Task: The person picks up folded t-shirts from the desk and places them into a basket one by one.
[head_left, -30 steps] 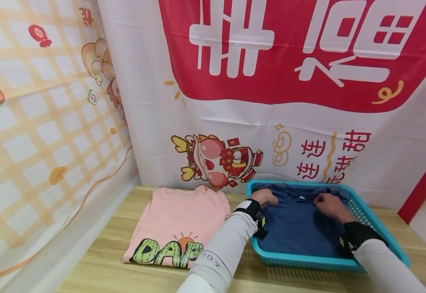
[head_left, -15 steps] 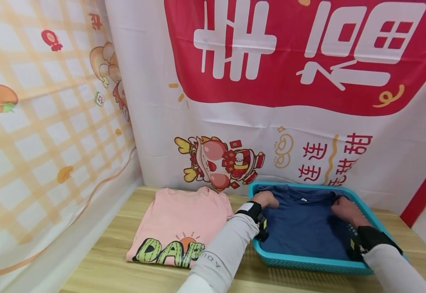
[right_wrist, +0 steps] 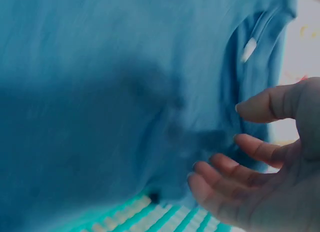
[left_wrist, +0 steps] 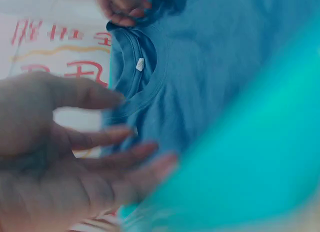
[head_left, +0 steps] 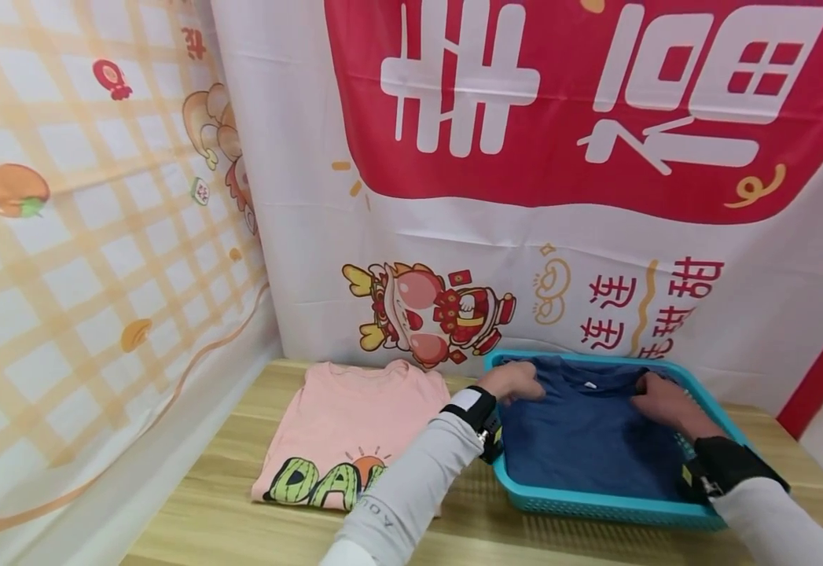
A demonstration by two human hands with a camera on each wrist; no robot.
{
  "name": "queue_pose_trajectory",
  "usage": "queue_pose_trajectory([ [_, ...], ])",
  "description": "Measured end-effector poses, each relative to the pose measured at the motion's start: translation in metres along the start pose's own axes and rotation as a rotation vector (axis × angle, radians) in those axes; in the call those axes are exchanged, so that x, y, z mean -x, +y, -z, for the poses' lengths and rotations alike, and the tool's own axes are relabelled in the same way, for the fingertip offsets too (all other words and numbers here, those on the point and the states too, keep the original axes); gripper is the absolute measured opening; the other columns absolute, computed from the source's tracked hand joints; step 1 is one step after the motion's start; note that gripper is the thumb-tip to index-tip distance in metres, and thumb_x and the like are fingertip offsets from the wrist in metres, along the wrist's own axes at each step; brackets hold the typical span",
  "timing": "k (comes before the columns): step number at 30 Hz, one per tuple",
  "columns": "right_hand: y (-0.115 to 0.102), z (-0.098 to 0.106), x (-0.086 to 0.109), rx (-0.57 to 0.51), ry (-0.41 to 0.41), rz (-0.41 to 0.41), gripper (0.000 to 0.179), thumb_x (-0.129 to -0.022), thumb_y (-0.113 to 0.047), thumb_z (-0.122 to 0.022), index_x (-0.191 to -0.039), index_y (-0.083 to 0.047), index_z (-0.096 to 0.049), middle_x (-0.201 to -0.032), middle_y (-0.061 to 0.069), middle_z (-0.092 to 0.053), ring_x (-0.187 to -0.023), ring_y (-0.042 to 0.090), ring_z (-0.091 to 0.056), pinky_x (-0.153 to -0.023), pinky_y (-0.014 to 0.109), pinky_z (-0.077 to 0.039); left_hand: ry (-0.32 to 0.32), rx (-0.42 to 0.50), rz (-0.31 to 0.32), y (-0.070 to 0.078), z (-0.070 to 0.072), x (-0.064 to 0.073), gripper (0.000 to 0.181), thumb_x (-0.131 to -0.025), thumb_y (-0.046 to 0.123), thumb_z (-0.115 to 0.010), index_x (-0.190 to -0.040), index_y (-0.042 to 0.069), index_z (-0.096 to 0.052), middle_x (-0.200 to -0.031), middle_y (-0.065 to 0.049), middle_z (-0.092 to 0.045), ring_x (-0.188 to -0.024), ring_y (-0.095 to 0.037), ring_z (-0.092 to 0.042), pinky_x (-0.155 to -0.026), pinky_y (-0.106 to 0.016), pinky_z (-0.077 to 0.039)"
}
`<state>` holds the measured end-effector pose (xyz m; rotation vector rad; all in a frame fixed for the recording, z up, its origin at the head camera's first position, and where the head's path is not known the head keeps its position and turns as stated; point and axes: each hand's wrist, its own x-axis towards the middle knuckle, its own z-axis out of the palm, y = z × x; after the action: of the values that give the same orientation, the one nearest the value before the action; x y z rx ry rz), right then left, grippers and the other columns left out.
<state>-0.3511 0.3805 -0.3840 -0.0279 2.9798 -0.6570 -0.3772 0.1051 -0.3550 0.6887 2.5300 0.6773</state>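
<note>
A navy T-shirt [head_left: 588, 448] lies spread inside a turquoise plastic basket [head_left: 609, 505], its neckline with a small white label at the far side. My left hand [head_left: 517, 382] is over the shirt's far left shoulder; in the left wrist view its fingers [left_wrist: 125, 159] are stretched out and apart from the thumb, with no cloth between them. Over the far right shoulder is my right hand [head_left: 668, 402]. In the right wrist view, its thumb and loosely bent fingers [right_wrist: 225, 179] stand apart beside the collar, holding nothing.
Left of the basket, a folded pink T-shirt [head_left: 361, 417] with green lettering lies on the wooden table [head_left: 199, 515], partly covered by my left sleeve. A printed cloth [head_left: 298, 236] hangs behind the table, and a checked one [head_left: 100, 259] along the left side.
My right hand has moved right, from beside the neck label to the shirt's right shoulder. The navy collar lies flatter and wider. My left wrist has shifted slightly left.
</note>
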Motion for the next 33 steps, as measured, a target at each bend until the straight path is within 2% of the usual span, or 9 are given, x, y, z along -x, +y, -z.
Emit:
queue_pose_trajectory([
  [2,-0.013,0.0,0.003,0.004,-0.002,0.014,0.04,-0.089,-0.013,-0.055,-0.111,0.018,-0.043,-0.103,0.036,-0.051,-0.091,0.043,-0.052,-0.077,0.051,-0.044,0.007,-0.02,-0.055,0.0,0.004,0.006,0.025,-0.099,0.021,-0.051,-0.076,0.012,-0.049,-0.062,0.002,-0.038,-0.052,-0.011,-0.038,-0.053,-0.024,-0.04],
  [5,-0.034,-0.002,0.008,-0.02,0.002,0.043,0.042,-0.09,-0.014,-0.056,-0.116,0.016,-0.043,-0.109,0.037,-0.05,-0.095,0.045,-0.052,-0.076,0.052,-0.044,0.056,-0.016,-0.13,-0.002,0.013,0.022,0.016,-0.098,0.018,-0.053,-0.086,0.01,-0.059,-0.066,0.003,-0.045,-0.057,-0.011,-0.045,-0.054,-0.023,-0.04],
  [8,-0.056,-0.004,0.012,-0.036,0.012,0.095,0.037,-0.091,-0.012,-0.056,-0.116,0.014,-0.046,-0.108,0.034,-0.053,-0.095,0.044,-0.054,-0.074,0.049,-0.045,0.145,-0.061,-0.19,-0.007,0.026,0.04,0.013,-0.097,0.015,-0.054,-0.095,0.008,-0.064,-0.07,0.003,-0.049,-0.061,-0.011,-0.046,-0.057,-0.021,-0.036],
  [14,-0.104,-0.01,0.021,-0.006,-0.026,0.232,0.02,-0.089,-0.007,-0.058,-0.104,0.006,-0.057,-0.095,0.018,-0.059,-0.082,0.03,-0.056,-0.07,0.042,-0.046,0.295,-0.114,-0.167,-0.026,0.046,0.074,0.015,-0.097,0.016,-0.054,-0.101,0.008,-0.065,-0.075,0.002,-0.054,-0.063,-0.01,-0.047,-0.057,-0.022,-0.037],
  [18,-0.133,-0.02,0.028,0.029,-0.074,0.241,0.018,-0.088,-0.009,-0.06,-0.103,0.002,-0.059,-0.091,0.009,-0.06,-0.078,0.021,-0.055,-0.067,0.039,-0.047,0.349,-0.112,-0.142,-0.045,0.053,0.089,0.015,-0.095,0.013,-0.055,-0.1,0.005,-0.066,-0.077,0.0,-0.057,-0.067,-0.013,-0.051,-0.058,-0.023,-0.04],
  [22,-0.16,-0.033,0.033,0.043,-0.077,0.259,0.022,-0.087,-0.011,-0.061,-0.106,-0.001,-0.06,-0.089,0.006,-0.059,-0.077,0.019,-0.055,-0.067,0.037,-0.047,0.39,-0.089,-0.076,-0.069,0.063,0.099,0.014,-0.094,0.013,-0.057,-0.098,0.004,-0.066,-0.081,-0.003,-0.061,-0.07,-0.015,-0.054,-0.059,-0.025,-0.044],
  [27,-0.199,-0.046,0.035,0.045,-0.032,0.299,0.022,-0.086,-0.011,-0.064,-0.107,-0.003,-0.061,-0.082,0.003,-0.055,-0.069,0.017,-0.051,-0.062,0.034,-0.044,0.496,-0.052,0.084,-0.117,0.086,0.111,0.014,-0.09,0.011,-0.059,-0.097,0.0,-0.064,-0.086,-0.01,-0.063,-0.073,-0.018,-0.055,-0.061,-0.029,-0.045],
  [30,-0.223,-0.052,0.031,0.025,0.004,0.319,0.022,-0.085,-0.01,-0.065,-0.106,-0.004,-0.061,-0.086,0.005,-0.058,-0.073,0.018,-0.053,-0.063,0.033,-0.046,0.549,-0.048,0.188,-0.149,0.097,0.117,0.01,-0.087,0.011,-0.057,-0.085,0.002,-0.061,-0.075,-0.006,-0.055,-0.067,-0.017,-0.048,-0.058,-0.028,-0.039],
  [33,-0.246,-0.057,0.023,-0.003,0.004,0.294,0.027,-0.085,-0.01,-0.064,-0.111,-0.005,-0.06,-0.1,0.008,-0.061,-0.086,0.021,-0.056,-0.071,0.036,-0.05,0.575,-0.041,0.243,-0.179,0.102,0.123,0.014,-0.085,0.009,-0.055,-0.072,0.007,-0.051,-0.067,-0.001,-0.043,-0.061,-0.015,-0.04,-0.055,-0.026,-0.032],
])
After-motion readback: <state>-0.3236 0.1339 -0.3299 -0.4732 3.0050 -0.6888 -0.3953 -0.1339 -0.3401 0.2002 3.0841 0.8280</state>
